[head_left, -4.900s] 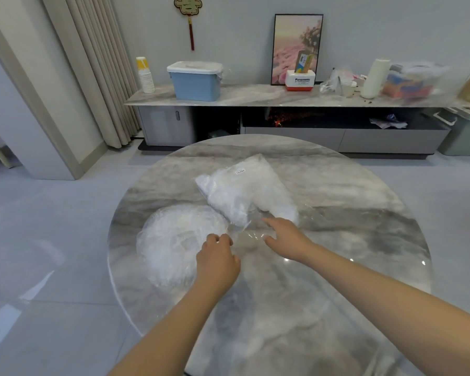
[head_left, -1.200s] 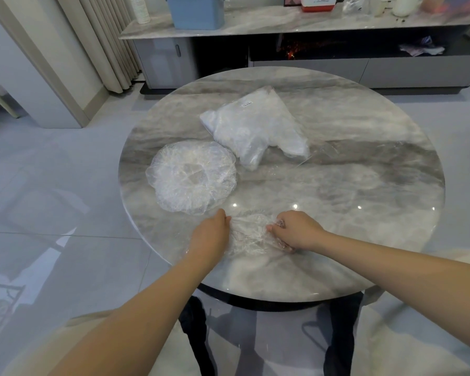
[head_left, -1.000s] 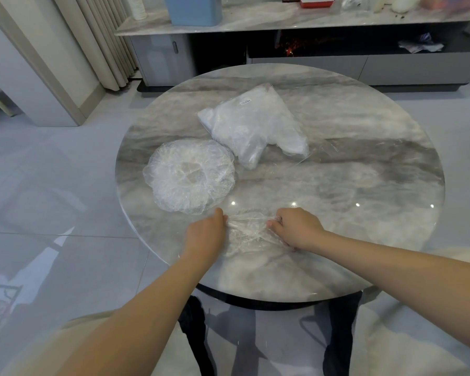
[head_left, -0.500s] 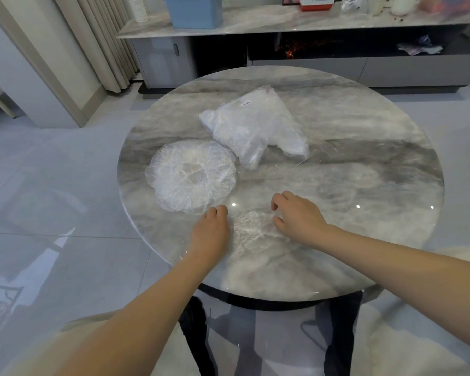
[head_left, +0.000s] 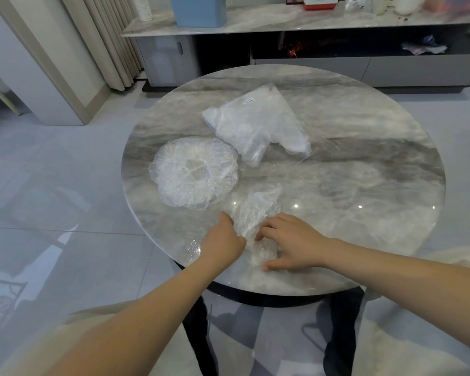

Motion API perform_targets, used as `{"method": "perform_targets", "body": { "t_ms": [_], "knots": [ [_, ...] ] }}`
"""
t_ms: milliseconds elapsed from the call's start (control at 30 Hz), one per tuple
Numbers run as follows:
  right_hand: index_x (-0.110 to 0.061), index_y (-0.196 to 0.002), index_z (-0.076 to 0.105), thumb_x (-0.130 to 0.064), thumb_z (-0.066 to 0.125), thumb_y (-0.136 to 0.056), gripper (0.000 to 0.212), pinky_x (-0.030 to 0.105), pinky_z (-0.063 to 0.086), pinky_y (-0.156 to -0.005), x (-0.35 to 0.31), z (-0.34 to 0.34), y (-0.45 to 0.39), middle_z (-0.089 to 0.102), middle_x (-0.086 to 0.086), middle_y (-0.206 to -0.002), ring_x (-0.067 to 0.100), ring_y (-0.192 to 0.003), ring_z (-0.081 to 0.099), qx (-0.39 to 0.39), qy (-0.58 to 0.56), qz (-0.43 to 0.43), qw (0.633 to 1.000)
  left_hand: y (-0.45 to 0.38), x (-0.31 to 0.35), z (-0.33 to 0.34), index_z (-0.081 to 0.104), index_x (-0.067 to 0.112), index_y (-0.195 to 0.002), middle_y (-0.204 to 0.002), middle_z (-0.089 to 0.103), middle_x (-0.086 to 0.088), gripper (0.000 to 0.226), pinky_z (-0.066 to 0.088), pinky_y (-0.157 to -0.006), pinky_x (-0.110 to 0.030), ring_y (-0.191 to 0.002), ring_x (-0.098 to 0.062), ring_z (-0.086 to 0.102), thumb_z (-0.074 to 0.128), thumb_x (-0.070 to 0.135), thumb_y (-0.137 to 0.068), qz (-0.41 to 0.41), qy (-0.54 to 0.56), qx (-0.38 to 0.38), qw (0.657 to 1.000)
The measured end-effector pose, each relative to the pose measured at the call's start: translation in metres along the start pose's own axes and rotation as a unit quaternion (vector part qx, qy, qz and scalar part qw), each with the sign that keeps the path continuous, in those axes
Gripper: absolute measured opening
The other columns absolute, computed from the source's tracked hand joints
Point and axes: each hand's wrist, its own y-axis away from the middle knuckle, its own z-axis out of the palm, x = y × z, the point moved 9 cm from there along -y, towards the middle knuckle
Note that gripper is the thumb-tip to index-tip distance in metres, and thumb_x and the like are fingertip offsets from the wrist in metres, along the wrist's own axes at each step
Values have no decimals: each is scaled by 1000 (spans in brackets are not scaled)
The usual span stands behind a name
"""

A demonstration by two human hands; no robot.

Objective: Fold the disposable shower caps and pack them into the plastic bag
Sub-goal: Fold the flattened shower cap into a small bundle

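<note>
1. Crinkled clear plastic at the near edge of the bench [head_left: 364, 185]: a half-folded cap [head_left: 251, 213] lies between both hands, running up and to the right in a rough wedge.
2. Left hand [head_left: 223, 241] is on the cap's left side, fingers [head_left: 225, 219] curled in against the film and seemingly pinching its edge; the grip itself is hidden behind the hand.
3. Right hand [head_left: 291, 241] sits on the cap's right side, its fingers spread wide and laid flat, thumb stretched along the near edge, pressing the plastic down onto the marble.
4. Just beyond the left hand, a second cap [head_left: 193, 172] lies spread out in a full round, unfolded, flat on the bench and close to the one being handled.
5. Further back, the bag [head_left: 255, 126] rests near the middle of the bench, stuffed with white folded plastic, a small label near its far corner. Its near corner almost touches the round cap.
6. Past the bench, a long cabinet [head_left: 310, 20] with a marble top runs along the wall, carrying a blue bin [head_left: 201, 9] and a red-and-white box [head_left: 320, 2].
7. Curtains [head_left: 111, 36] hang at far left.
</note>
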Motion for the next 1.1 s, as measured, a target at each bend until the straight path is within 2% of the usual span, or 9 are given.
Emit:
{"method": "perform_targets", "body": {
  "t_ms": [100,233,333,433,633,800,900,1000,1100],
  "knots": [
    [-27,-121,54,-62,64,-74,59,25,30,-101,-2,0,1,48,-7,-130,15,-117,41,5,16,-7,1000,3,16,-11,37,11,-123,-100,53,-5,43,42,-65,-28,-84,-21,54,58,15,-85,88,-113,73,987],
    [-24,-110,58,-46,64,-79,39,25,31,-98,-3,-2,1,50,-5,-126,17,-115,43,11,13,-10,1000,8,40,-11,49,16,-118,-108,55,-8,74,51,-72,-31,-92,-26,56,82,7,-52,301,-225,171,911],
    [-21,-98,62,-35,59,-84,19,30,36,-97,-3,-3,0,57,-3,-116,19,-108,47,15,17,-21,1000,9,46,8,43,22,-138,-147,38,-11,78,28,-108,-41,-136,-29,34,67,0,-68,384,-272,76,879],
    [-19,-89,66,-28,57,-84,13,28,39,-91,0,-2,-1,61,-4,-104,16,-97,49,12,9,-18,1000,6,36,25,18,22,-151,-160,5,1,67,-11,-117,-35,-147,-14,-4,40,12,-88,364,-333,-41,869],
    [-27,-75,55,-22,60,-80,9,28,45,-70,21,-13,-2,54,-14,-68,8,-71,50,6,-162,77,984,4,28,26,24,28,-149,-158,14,6,84,-13,-117,-37,-145,-7,6,13,57,-71,332,-275,-87,898],
    [-21,-71,50,-18,54,-86,15,16,35,-56,34,-17,-1,51,-12,-61,4,-57,46,6,-267,144,953,2,34,15,53,23,-133,-144,44,9,61,8,-110,-26,-134,-5,32,36,62,-90,299,-184,-51,935],
    [-20,-74,53,-26,52,-91,18,18,36,-58,39,-14,-1,55,-9,-63,7,-59,49,6,-306,169,937,-1,39,5,67,24,-81,-91,67,6,32,25,-91,-24,-93,-8,56,46,43,-97,273,-86,-24,958],
    [-16,-85,62,-55,45,-92,43,31,45,-77,45,-8,-3,66,5,-87,19,-79,59,18,-357,189,914,-6,29,1,44,22,-54,-54,41,3,45,28,-63,-23,-53,-10,40,50,41,-95,196,10,-30,980],
    [-12,-84,61,-63,48,-84,53,16,39,-69,44,-10,-2,57,-6,-74,7,-71,54,31,-396,199,896,-10,20,1,45,17,-56,-50,34,6,46,25,-50,-22,-45,-6,31,52,40,-95,130,73,-31,988]
  ]
}}
